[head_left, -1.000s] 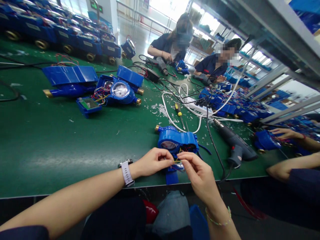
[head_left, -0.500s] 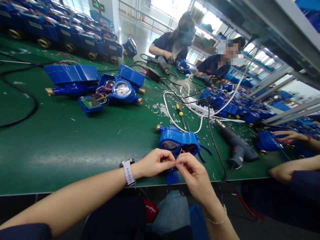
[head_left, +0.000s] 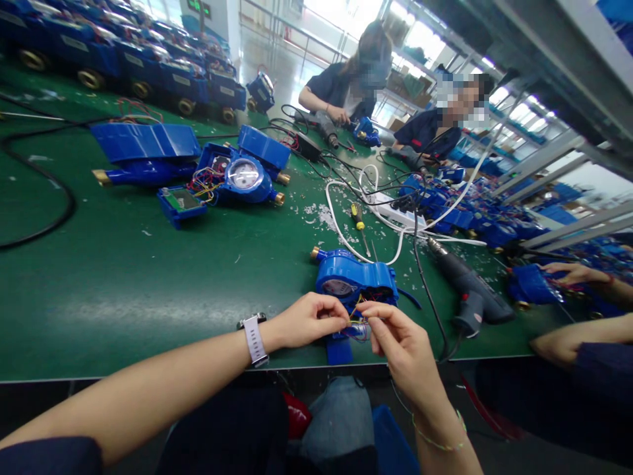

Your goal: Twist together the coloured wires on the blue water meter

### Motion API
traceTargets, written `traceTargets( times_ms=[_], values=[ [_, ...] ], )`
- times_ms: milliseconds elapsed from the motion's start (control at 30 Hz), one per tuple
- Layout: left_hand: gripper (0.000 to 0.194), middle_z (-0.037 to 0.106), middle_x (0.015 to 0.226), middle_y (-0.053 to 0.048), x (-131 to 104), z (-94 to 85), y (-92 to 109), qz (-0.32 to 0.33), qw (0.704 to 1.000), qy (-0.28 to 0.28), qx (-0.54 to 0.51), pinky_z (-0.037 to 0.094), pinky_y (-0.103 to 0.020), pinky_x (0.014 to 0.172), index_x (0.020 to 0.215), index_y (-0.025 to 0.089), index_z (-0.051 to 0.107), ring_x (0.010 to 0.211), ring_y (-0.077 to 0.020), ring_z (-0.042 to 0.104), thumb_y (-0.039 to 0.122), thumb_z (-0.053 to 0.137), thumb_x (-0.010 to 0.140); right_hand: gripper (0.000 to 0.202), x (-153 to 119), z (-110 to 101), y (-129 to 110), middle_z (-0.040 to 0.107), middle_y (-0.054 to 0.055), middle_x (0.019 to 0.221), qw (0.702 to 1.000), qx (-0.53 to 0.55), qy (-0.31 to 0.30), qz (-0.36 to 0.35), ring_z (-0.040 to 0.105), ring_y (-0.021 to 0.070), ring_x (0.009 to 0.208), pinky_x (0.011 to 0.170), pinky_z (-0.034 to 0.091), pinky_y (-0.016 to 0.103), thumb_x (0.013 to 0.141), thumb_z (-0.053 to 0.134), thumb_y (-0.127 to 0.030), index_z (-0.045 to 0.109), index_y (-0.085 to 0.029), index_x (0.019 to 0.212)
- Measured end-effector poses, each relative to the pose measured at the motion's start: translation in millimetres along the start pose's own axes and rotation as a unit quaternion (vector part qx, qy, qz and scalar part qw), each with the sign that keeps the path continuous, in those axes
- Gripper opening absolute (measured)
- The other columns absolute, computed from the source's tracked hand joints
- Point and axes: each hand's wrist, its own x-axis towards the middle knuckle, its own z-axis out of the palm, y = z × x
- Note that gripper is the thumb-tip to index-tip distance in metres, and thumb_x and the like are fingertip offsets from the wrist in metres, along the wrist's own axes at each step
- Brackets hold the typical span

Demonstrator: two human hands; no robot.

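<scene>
A blue water meter (head_left: 341, 270) with a round dial and a brass end lies near the table's front edge, its wiring side towards me. Thin coloured wires (head_left: 357, 322) come out of it. My left hand (head_left: 316, 320), with a watch on the wrist, pinches these wires between thumb and forefinger. A short way to the right, my right hand (head_left: 400, 336) is closed in a pinch on the wires too; the exact strand is too small to make out. Below the fingers is a flat blue piece (head_left: 339, 351) at the table edge.
A heat gun (head_left: 469, 284) lies to the right, a screwdriver (head_left: 357, 221) beyond the meter, beside a white power strip (head_left: 400, 211). More meters (head_left: 242, 175) stand at left, with rows behind. Co-workers sit opposite; another person's hand (head_left: 576, 272) is at right.
My right hand has moved right, away from my left hand, and the wires now show between them. My left hand has hardly moved.
</scene>
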Motion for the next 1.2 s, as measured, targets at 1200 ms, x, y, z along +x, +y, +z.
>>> traceTargets(
  times_ms=[1200],
  values=[
    [0.014,0.061,0.064,0.0,1.4,3.3,6.7,-0.114,0.983,0.046,-0.138,0.037,-0.021,0.06,0.068,0.009,0.063,0.059,-0.0076,0.049,0.021,0.071,0.065,0.011,-4.3,9.6,5.8,0.057,0.002,0.085,0.979,-0.164,-0.018,-0.119,0.048,0.0109,0.065,0.057,0.036,0.025,0.092,0.053,-0.014,0.06,-0.017,0.084]
  ],
)
